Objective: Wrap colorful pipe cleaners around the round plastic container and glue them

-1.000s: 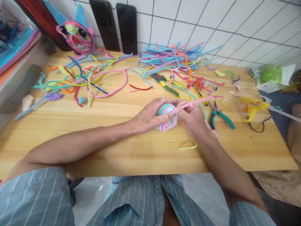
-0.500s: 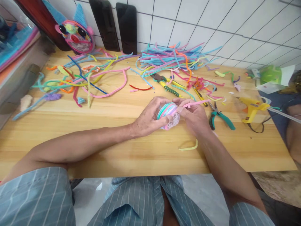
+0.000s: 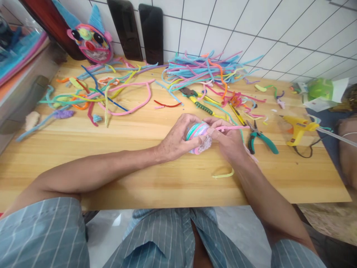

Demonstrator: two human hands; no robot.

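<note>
The pink strip points right from the hands, long axis sideways.

bright, soft shadows, slight blur, stretched edges

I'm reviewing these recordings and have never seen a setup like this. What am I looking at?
There is no machine here: a person works bare-handed, seen by a camera worn on the head, looking forward and down. The left hand grips a round striped piece; at its edge the right hand holds a pink fuzzy strip. On the wooden table lie a pile of fuzzy strips, teal-handled pliers and a yellow glue gun.
</note>
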